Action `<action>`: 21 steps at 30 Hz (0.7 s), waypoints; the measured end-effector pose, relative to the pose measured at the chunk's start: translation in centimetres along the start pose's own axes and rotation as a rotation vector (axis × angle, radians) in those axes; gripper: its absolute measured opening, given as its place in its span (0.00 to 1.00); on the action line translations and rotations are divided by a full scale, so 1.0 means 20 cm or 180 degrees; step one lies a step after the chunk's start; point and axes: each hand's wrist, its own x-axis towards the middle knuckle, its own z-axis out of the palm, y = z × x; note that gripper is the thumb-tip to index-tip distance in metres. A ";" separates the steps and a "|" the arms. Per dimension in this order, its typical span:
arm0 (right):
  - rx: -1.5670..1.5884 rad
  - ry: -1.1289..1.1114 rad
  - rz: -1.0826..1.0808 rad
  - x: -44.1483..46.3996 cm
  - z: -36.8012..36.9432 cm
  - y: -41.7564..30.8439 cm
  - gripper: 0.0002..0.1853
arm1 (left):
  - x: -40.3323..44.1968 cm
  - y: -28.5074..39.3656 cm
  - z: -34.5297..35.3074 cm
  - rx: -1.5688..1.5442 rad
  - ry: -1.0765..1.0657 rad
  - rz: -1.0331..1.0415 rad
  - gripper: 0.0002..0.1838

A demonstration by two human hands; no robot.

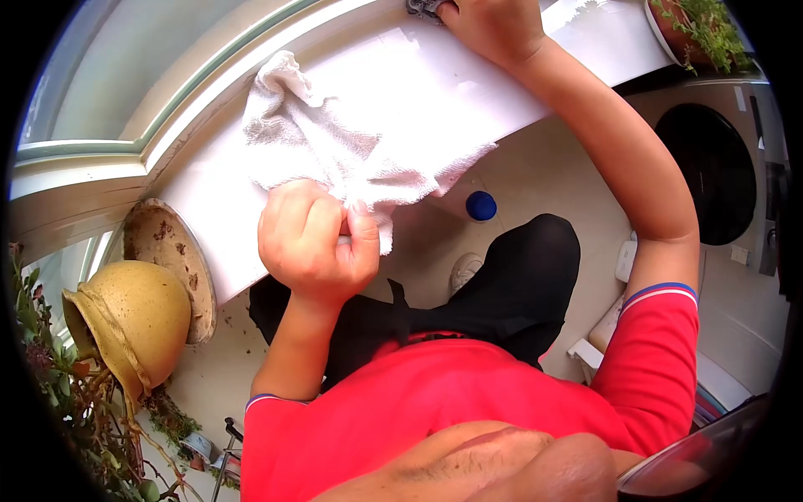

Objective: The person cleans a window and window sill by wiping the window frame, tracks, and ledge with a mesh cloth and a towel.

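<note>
My left hand is closed on the near edge of a white terry cloth. The cloth lies crumpled on the white windowsill, and part of it hangs over the sill's front edge. Farther along the sill, my right hand presses a grey, bunched-up cloth or scrubber onto the surface near the window frame. Most of that grey piece is cut off by the top of the view, so its exact kind is unclear.
A yellow clay pot with a trailing plant leans by a dirty round saucer at the sill's left end. A potted plant sits at the far right. Below the sill stands a blue-capped bottle. A front-loading washer is at right.
</note>
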 end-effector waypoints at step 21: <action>-0.0324 -0.0194 0.0596 -0.09 -0.05 0.19 0.08 | 0.00 -0.02 -0.02 -0.0189 -0.0059 -0.0084 0.13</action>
